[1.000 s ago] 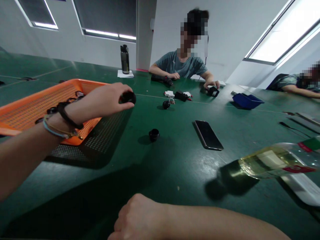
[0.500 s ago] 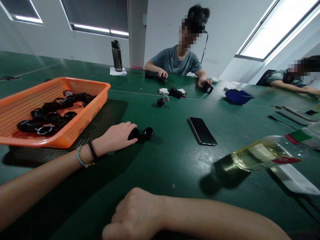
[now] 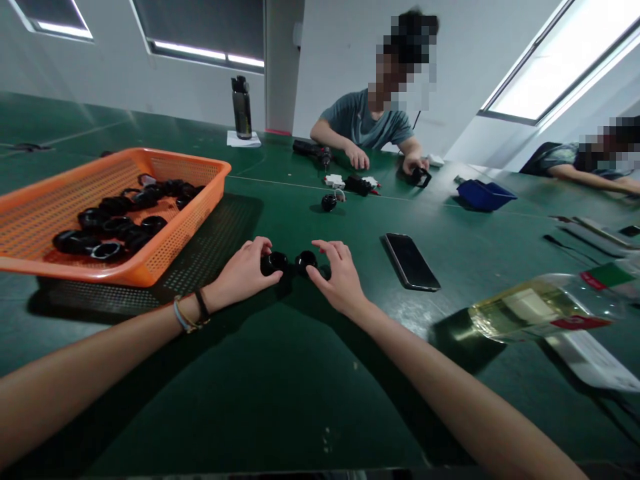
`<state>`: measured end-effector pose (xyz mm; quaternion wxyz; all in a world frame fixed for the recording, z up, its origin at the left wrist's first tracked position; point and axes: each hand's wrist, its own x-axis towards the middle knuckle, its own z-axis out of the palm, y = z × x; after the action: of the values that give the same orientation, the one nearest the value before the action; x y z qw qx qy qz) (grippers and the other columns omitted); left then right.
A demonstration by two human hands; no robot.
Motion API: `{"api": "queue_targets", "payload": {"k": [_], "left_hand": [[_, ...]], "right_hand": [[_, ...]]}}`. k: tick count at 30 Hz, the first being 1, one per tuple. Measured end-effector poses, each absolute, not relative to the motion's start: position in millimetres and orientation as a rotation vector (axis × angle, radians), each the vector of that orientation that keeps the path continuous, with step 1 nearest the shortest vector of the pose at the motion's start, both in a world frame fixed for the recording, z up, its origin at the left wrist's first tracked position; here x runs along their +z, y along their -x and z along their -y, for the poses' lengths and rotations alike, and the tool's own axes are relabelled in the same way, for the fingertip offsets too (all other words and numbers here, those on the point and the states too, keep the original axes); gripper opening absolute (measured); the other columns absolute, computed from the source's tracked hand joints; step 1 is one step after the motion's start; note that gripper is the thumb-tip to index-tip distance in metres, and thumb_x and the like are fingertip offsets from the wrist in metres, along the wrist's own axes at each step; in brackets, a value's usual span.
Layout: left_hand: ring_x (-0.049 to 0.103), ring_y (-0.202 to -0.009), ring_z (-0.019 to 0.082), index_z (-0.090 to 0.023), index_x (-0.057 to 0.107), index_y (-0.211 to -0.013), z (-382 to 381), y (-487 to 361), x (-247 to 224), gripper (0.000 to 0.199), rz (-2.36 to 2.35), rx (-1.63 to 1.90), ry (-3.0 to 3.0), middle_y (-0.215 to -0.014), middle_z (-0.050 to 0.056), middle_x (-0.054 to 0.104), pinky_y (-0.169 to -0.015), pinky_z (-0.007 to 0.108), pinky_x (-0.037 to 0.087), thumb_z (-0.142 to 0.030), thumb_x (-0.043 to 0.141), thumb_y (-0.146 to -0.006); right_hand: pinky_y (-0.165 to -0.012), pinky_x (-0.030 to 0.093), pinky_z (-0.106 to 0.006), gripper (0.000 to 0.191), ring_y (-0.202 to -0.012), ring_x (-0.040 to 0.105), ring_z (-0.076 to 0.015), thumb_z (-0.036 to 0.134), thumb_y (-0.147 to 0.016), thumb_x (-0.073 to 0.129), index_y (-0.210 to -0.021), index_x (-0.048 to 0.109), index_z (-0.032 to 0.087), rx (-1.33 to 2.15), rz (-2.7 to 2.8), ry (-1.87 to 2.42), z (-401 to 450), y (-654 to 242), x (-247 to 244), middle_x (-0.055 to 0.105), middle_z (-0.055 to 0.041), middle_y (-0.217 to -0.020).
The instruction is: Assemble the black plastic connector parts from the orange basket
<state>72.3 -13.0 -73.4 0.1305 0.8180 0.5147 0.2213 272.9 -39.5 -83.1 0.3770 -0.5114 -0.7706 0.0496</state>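
Observation:
Near the middle of the green table, two small black round plastic parts with open, cup-like ends sit close together. My left hand is closed around the left black part, thumb in front and fingers behind. My right hand curls about the right black part, its thumb on the near side and index finger at the far side. Dark material also shows under the right palm, too hidden to make out. Left of my hands, an orange basket holds several similar black parts.
A phone and a lying bottle of yellow liquid are on the right. Farther off are another black part, white connectors, a blue bin and an upright bottle. A co-worker sits opposite, another person at far right.
My right hand has come from a fist near the table's front edge up to the right black part. My left hand stays on its part, whose open end now shows.

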Motion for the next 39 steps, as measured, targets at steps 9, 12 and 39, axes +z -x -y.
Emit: {"api": "queue_targets", "payload": {"k": [9, 12, 39], "left_hand": [[0.053, -0.086, 0.017, -0.017, 0.051, -0.099, 18.4, -76.2, -71.3, 0.03, -1.262, 0.782, -2.354, -0.099, 0.006, 0.048, -0.074, 0.03, 0.051, -0.023, 0.056, -0.07], [0.052, -0.086, 0.017, -0.016, 0.052, -0.102, 20.4, -76.6, -71.9, 0.034, -1.245, 0.796, -2.378, -0.099, 0.006, 0.047, -0.075, 0.03, 0.051, -0.021, 0.056, -0.069], [0.057, -0.089, 0.018, -0.017, 0.05, -0.101, 23.9, -75.4, -73.8, 0.033, -0.978, 0.905, -2.39, -0.1, 0.005, 0.057, -0.079, 0.033, 0.05, -0.029, 0.063, -0.073]], "right_hand": [[-0.069, 0.045, -0.031, 0.027, -0.076, 0.053, -0.0166, 0.031, -0.075, 0.056, -0.098, 0.052, 0.018, 0.291, 2.006, 1.336, 43.2, -268.6, -83.6, 0.055, -0.0057, -0.09], [-0.063, 0.042, -0.028, 0.022, -0.067, 0.051, -0.0141, 0.031, -0.073, 0.055, -0.089, 0.05, 0.017, 0.327, 1.945, 1.348, 44.6, -270.4, -81.9, 0.055, -0.0021, -0.078], [-0.063, 0.041, -0.025, 0.027, -0.071, 0.051, -0.0117, 0.027, -0.075, 0.052, -0.1, 0.047, 0.021, 1.013, 1.764, 1.082, 44.2, -270.6, -86.2, 0.053, 0.0018, -0.078]]}}
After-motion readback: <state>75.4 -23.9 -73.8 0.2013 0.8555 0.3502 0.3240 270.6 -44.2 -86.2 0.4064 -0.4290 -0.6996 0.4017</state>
